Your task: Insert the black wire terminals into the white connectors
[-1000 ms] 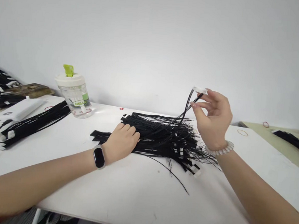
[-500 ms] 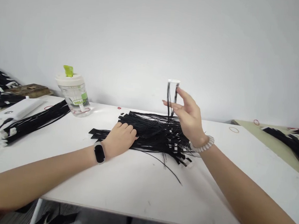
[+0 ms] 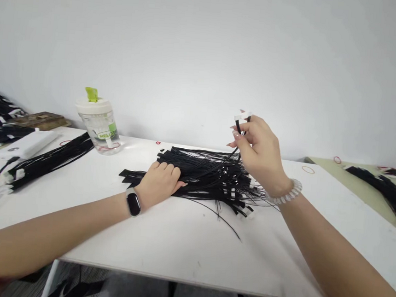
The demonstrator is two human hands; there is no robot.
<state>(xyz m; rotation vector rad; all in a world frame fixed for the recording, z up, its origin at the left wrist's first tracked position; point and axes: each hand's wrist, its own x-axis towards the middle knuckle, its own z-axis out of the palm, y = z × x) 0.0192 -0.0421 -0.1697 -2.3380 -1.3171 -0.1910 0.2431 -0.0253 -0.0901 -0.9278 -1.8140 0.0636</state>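
Note:
A pile of black wire harnesses [image 3: 206, 172] lies across the middle of the white table, with small white connectors among the wires at its right end. On the pile's left part rests my left hand [image 3: 160, 182], fingers curled over the wires and thumb pointing right. Above the right end, my right hand [image 3: 262, 149] is closed round the wires of one harness, which stays joined to the pile below. A white connector [image 3: 243, 116] tops those raised wires, beside my fingertips. One loose wire [image 3: 223, 217] trails toward the table's front.
A clear cup [image 3: 99, 126] with a white lid stands at the back left. Near it lie another tied harness bundle [image 3: 51, 159] and a white power bank-like box [image 3: 25, 145]. More black harnesses [image 3: 381, 187] lie on the right-hand surface. A rubber band [image 3: 308, 169] lies at the right.
My right hand has moved right, and its fingers have closed in round the wires below the white connector, which now tilts. My left hand stays on the pile, its thumb further out.

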